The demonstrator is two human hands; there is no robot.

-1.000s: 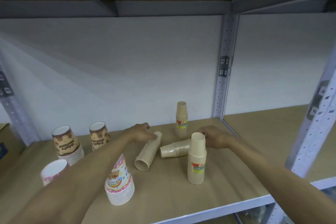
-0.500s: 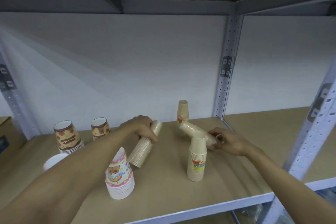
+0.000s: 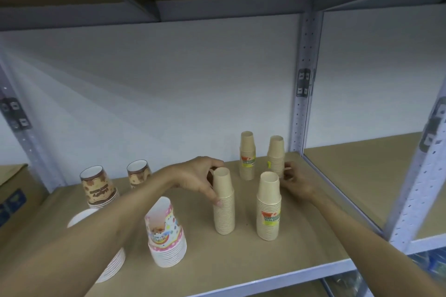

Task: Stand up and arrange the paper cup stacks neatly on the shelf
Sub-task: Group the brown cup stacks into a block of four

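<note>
Head view showed our left hand (image 3: 200,179) wrapped around an upright tan cup stack (image 3: 224,204) mid-shelf (image 3: 301,258); our right hand (image 3: 295,182) touched the back-right stack (image 3: 275,155), its grip unclear. Two more tan stacks (image 3: 268,206) stood upright nearby

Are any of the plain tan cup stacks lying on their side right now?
No, all four tan stacks stand upright on the shelf.

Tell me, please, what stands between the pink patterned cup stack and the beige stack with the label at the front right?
In the head view, one plain beige stack stands between the pink patterned stack and the labelled front stack; the left hand grips it.
</note>
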